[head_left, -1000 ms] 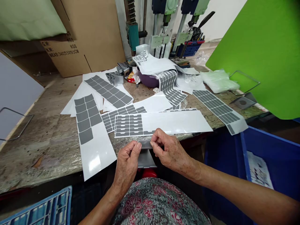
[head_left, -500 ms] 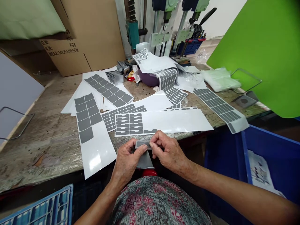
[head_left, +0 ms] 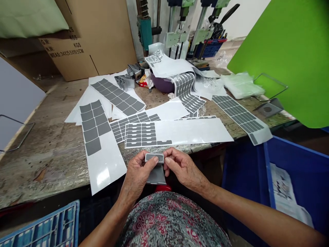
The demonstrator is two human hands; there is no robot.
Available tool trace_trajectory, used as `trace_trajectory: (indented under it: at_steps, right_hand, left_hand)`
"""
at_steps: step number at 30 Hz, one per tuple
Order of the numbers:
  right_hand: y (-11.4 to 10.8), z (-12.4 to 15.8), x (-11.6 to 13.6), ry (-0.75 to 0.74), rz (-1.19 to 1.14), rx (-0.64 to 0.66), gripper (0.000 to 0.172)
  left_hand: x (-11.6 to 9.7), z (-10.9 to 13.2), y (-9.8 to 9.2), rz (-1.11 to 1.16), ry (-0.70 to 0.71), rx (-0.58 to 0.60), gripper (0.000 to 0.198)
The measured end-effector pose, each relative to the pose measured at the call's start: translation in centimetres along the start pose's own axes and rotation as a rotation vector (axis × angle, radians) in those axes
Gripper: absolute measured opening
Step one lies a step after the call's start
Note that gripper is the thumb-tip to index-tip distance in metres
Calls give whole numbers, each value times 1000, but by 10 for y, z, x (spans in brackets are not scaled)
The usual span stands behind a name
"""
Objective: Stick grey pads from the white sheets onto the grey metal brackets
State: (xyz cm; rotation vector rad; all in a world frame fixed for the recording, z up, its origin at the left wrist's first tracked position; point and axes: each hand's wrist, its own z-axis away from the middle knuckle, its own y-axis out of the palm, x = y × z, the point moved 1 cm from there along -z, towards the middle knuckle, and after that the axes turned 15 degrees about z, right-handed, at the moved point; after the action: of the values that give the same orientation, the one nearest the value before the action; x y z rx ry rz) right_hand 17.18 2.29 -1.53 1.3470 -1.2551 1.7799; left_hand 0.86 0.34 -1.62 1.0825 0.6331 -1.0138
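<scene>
Both hands hold a small grey metal part (head_left: 155, 168) in front of my lap, just below the table's front edge. A grey sticker lies across its top end. My left hand (head_left: 136, 175) grips its left side with the thumb pressing on the sticker. My right hand (head_left: 181, 168) pinches its right end. Just beyond them lies a white backing sheet (head_left: 190, 132) with rows of grey stickers at its left end.
Several more sticker sheets (head_left: 96, 137) spread over the worn table (head_left: 48, 151). A purple bowl (head_left: 160, 85), grey metal parts (head_left: 125, 80), a cardboard box (head_left: 84, 37) and presses stand behind. Blue bins sit right (head_left: 290, 171) and lower left (head_left: 43, 226); a green board (head_left: 290, 51) leans right.
The sticker has been laid flat over the part's top end, and my fingers have shifted to its sides. The hands sit slightly lower.
</scene>
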Motion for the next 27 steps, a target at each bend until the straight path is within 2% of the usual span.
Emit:
trace_trajectory:
  at_steps: [8,15,20,27]
  right_hand:
    - [5,0,-2,-1,88,-44,25]
    - [19,6,-4,56,-61,-146,29]
    - [28,10,-3,90,-56,-175,30]
    - [32,13,0,16,121,-209,27]
  left_hand:
    - [-9,5,10,-336,140,-25,30]
    - [-8,4,4,-275,78,-8,37]
    - [-5,2,0,-237,-15,67,28]
    - [-4,3,1,-377,86,22,39]
